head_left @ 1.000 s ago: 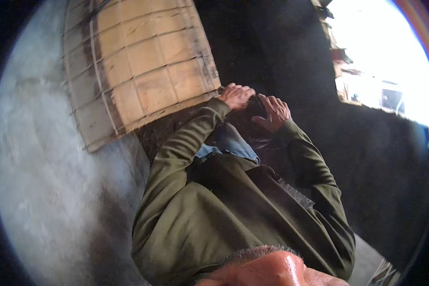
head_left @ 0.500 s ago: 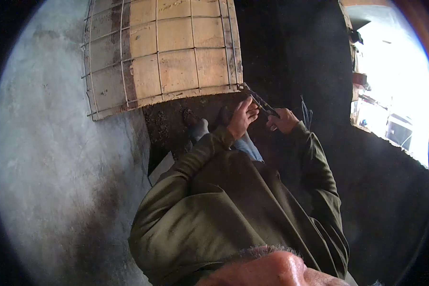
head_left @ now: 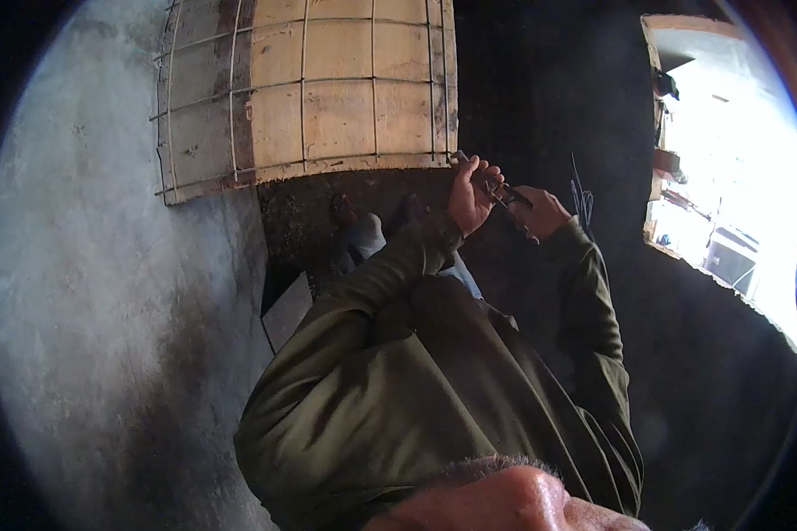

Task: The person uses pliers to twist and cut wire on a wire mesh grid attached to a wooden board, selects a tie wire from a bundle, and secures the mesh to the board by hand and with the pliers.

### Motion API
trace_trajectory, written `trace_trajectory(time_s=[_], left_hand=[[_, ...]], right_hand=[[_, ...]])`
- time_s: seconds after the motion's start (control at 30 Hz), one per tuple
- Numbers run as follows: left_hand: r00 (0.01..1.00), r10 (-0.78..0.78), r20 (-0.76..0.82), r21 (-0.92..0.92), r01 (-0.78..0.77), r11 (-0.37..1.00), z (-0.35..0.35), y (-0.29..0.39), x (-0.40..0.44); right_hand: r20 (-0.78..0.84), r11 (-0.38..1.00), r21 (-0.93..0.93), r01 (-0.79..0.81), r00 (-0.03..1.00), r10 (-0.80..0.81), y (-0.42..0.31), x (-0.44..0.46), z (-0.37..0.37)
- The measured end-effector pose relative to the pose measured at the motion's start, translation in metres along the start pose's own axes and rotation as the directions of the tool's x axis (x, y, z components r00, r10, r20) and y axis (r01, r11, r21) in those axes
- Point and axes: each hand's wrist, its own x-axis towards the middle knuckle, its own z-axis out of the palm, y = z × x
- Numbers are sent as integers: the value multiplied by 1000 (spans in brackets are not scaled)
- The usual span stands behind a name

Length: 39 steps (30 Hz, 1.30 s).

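A pair of dark pliers (head_left: 512,196) is in my right hand (head_left: 543,212), its fingers wrapped round the handles. My left hand (head_left: 474,196) is curled just left of the pliers, beside the lower right corner of a wire mesh (head_left: 374,80). What its fingers hold is too small to make out. The mesh lies over a pale wooden board (head_left: 341,115) with a grey strip along its left side. Several thin loose wires (head_left: 581,199) stick up by my right wrist.
A rough grey wall (head_left: 97,265) fills the left side. A dark wall (head_left: 708,354) with a bright opening (head_left: 722,177) stands on the right. My feet, on dark ground, are below the board, near a pale flat piece (head_left: 288,311).
The pliers have come into view in my right hand. My left hand has moved away from the board's edge, then right and up to the pliers. The view has turned, levelling the board.
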Motion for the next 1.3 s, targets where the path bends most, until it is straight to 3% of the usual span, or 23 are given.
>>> trace_trajectory(time_s=[0.03, 0.07, 0.13, 0.17, 0.23, 0.37, 0.43, 0.47, 0.53, 0.77, 0.87, 0.97, 1.07, 1.13, 1.17, 1.2, 1.23, 1.27, 1.3], left_hand=[[1000, 1, -21, 28, -1, 1000, 3, 1, -1], [1000, 2, -22, 25, -2, 1000, 5, 1, -1], [995, -5, -95, 20, 7, 1000, 6, 0, 0], [996, -4, -95, 17, 6, 1000, 3, 0, 2], [998, -30, -46, -44, 28, 999, -1, 0, 7], [993, -33, -113, -99, 22, 995, 2, -3, 13], [999, 18, -32, -55, -20, 998, 8, -3, 10], [999, 19, -35, -54, -21, 998, 11, -3, 9], [995, -11, -103, -118, -1, 993, 18, -3, 8], [996, -8, -86, -99, 0, 995, 14, -7, 21], [994, -29, -108, -126, 16, 992, 13, -7, 22], [989, 51, -136, -110, -66, 992, 10, -13, 22], [997, 24, -79, -62, -29, 998, 10, -10, 18], [938, 19, -347, -15, -26, 1000, 30, -8, 8], [935, 23, -353, -13, -29, 999, 23, -8, 9], [951, 12, -308, 6, -11, 1000, 17, -10, 12], [965, -4, -262, 27, 12, 1000, 12, -13, 14], [966, -10, -260, 29, 18, 999, 10, -16, 19], [987, -18, -159, -53, 9, 999, 12, -18, 21]], right_hand=[[107, 982, 142, -126, 988, 111, 7, 7, -3], [109, 982, 139, -126, 988, 112, 12, 11, -6], [297, 793, 551, -259, 949, 104, 14, 14, -10], [298, 795, 548, -260, 949, 105, 15, 15, -12], [281, 930, 306, -203, 953, 115, 7, 16, -19], [107, 988, 133, -80, 992, 66, -3, 6, -6], [-252, 953, -281, 112, 950, -186, -30, -18, 0], [-249, 953, -279, 113, 950, -186, -26, -19, 4], [-375, 756, -634, 163, 790, -485, -12, -19, 11], [-333, 647, -755, 105, 789, -517, 9, -2, 1], [-271, 684, -705, 190, 819, -506, 11, 6, -6], [-276, 738, -635, 227, 826, -492, 13, 8, -9], [-255, 799, -551, 242, 863, -437, 21, 18, -11], [-78, 933, -333, 133, 983, -168, 33, 28, -16], [-73, 934, -329, 137, 983, -170, 38, 35, -19], [72, 990, -45, -130, 988, 133, 33, 38, -29], [286, 882, 191, -432, 884, 371, 31, 38, -35], [281, 879, 195, -434, 884, 374, 35, 37, -32], [242, 864, 260, -430, 896, 373, 35, 35, -27]])
